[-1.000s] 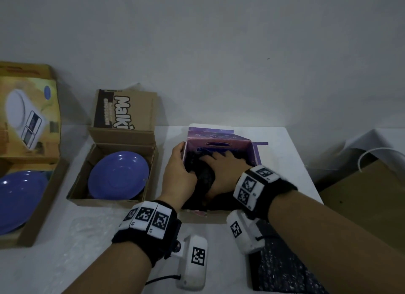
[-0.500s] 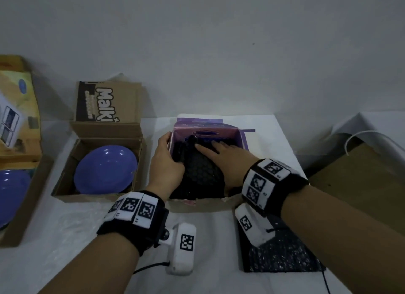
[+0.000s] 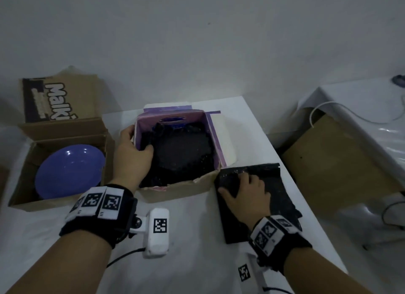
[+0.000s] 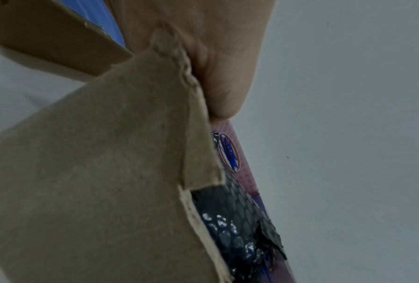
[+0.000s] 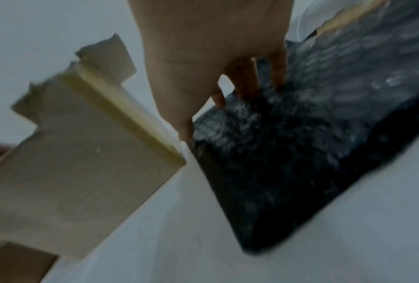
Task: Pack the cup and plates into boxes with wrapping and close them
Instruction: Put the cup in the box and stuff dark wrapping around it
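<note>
Cardboard box (image 3: 59, 162) at far left on the white counter (image 3: 192, 232), flaps raised, one printed "Malki"; a blue plate (image 3: 70, 171) lies unwrapped inside it. Just right of it, the left hand (image 3: 133, 157) grips the left wall of the purple-lined box (image 3: 210, 136): thumb inside against the lining, fingers outside. The left wrist view confirms this, with the hand (image 4: 218, 63) clamped over the cardboard rim. That box stands open at counter centre, flaps out, and holds a bundle of black bubble wrap (image 3: 182, 153) that fills most of its floor; what the bundle contains cannot be determined. Immediately right of the box's near corner, a flat folded sheet of black wrap (image 3: 274, 190) lies on the counter. The right hand (image 3: 245, 193) is on its near-left part, fingers bent and thumb at the sheet's left edge, pinching the material; the right wrist view, blurred, shows fingertips (image 5: 247, 90) dug into it. Brown cardboard (image 3: 341, 157) stands off the counter's right edge.
</note>
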The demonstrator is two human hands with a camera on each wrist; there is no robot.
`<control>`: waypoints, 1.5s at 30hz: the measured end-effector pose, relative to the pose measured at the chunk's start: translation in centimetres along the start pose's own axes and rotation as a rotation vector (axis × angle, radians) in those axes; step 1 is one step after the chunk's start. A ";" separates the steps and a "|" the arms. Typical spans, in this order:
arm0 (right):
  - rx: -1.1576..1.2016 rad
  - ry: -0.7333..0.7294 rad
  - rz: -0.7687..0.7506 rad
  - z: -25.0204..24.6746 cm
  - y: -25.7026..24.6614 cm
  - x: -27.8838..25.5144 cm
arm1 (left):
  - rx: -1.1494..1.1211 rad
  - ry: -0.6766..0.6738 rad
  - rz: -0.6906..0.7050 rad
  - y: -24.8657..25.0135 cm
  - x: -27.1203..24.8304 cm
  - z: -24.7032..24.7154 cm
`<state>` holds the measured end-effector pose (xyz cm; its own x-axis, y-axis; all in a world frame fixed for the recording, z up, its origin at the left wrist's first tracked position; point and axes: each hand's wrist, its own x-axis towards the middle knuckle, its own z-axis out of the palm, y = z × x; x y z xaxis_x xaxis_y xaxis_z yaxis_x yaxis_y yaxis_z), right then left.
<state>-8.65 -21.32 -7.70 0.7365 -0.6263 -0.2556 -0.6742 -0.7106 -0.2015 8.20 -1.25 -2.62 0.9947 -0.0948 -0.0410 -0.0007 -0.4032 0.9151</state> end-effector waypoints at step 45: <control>-0.455 -0.118 -0.911 -5.0 -15.3 3.8 | -0.256 0.036 -0.101 -0.1 0.3 0.0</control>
<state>4.76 -14.44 -0.90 0.9315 0.2302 -0.2816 0.2416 -0.9704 0.0059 8.53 -1.24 -2.77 0.9914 -0.0319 -0.1269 0.1199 -0.1654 0.9789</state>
